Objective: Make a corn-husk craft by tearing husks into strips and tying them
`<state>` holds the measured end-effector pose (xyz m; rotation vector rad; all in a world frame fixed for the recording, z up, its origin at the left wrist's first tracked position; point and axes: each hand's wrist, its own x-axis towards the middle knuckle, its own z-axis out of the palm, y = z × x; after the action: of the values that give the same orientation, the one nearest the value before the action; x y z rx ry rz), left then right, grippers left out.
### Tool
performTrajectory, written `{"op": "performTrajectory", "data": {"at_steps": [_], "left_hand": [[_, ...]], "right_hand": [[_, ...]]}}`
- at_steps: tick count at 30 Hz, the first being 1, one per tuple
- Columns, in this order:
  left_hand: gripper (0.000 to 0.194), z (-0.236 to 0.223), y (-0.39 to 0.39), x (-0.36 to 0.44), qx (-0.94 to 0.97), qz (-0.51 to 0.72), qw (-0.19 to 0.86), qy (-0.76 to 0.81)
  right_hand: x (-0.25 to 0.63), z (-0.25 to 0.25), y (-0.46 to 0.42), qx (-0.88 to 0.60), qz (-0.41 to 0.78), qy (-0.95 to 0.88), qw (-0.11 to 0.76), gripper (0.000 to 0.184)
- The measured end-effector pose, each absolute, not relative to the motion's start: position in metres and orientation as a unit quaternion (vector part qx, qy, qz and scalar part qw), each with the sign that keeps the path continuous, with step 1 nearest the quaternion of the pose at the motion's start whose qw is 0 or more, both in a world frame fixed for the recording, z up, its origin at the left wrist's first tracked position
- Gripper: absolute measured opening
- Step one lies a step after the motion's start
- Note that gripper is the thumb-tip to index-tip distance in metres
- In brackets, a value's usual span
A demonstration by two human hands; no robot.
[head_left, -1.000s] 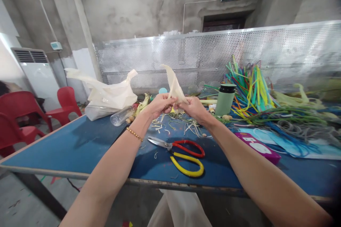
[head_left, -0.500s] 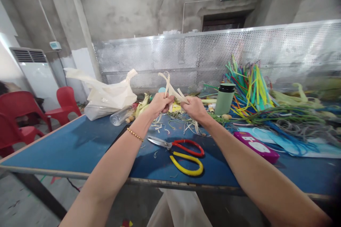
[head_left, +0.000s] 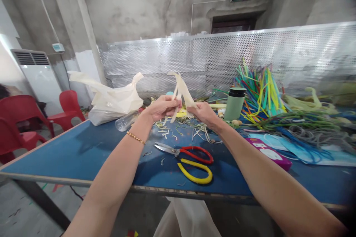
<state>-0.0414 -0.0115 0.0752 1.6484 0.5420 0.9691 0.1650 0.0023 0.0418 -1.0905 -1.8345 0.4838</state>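
Observation:
Between my two hands, above the table, are pale cream corn husk strips point(head_left: 185, 90), long and thin with curling ends. My left hand point(head_left: 164, 106) pinches narrow strips between thumb and fingers. My right hand point(head_left: 204, 112) is closed on the wider strip, which rises and bends over toward the left. Below the hands, scissors point(head_left: 176, 151) with one red and one yellow handle lie on the blue table point(head_left: 105, 155), blades pointing left. Short clippings and thin pale strands point(head_left: 201, 132) are scattered behind the scissors.
A white plastic bag point(head_left: 114, 99) and a clear bottle point(head_left: 125, 121) stand at the back left. To the right are a green tumbler point(head_left: 235, 105), colourful strips point(head_left: 264, 92), tangled cords point(head_left: 306, 129) and a purple box point(head_left: 269, 153). A perforated metal panel point(head_left: 155, 59) runs behind the table.
My left hand has shifted slightly left, with its fingers turned more to the side. The wider husk strip now stands more upright from my right hand. The scissors have not moved.

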Motion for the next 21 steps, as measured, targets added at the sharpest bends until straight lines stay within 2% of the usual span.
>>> {"op": "performTrajectory", "data": {"at_steps": [3, 6, 11, 15, 18, 21], "left_hand": [[0.023, 0.085, -0.014, -0.057, 0.676, 0.456, 0.553, 0.172], [0.032, 0.095, -0.017, -0.082, 0.643, 0.529, 0.549, 0.075], [0.045, 0.107, -0.026, -0.125, 0.541, 0.713, 0.444, -0.036], [0.042, 0.11, -0.025, -0.121, 0.528, 0.703, 0.476, 0.002], [0.029, 0.102, -0.016, -0.093, 0.565, 0.591, 0.562, 0.128], [0.016, 0.086, -0.003, -0.06, 0.589, 0.508, 0.579, 0.243]], "right_hand": [[0.176, 0.042, 0.01, -0.506, 0.12, -0.731, 0.443, 0.029], [0.192, 0.042, 0.02, -0.579, 0.045, -0.706, 0.405, 0.022], [0.219, 0.041, 0.031, -0.685, 0.026, -0.628, 0.368, 0.017], [0.211, 0.042, 0.023, -0.666, 0.137, -0.629, 0.378, 0.024], [0.187, 0.04, 0.01, -0.594, 0.318, -0.66, 0.333, 0.028], [0.163, 0.032, -0.001, -0.552, 0.396, -0.669, 0.301, 0.029]]}}
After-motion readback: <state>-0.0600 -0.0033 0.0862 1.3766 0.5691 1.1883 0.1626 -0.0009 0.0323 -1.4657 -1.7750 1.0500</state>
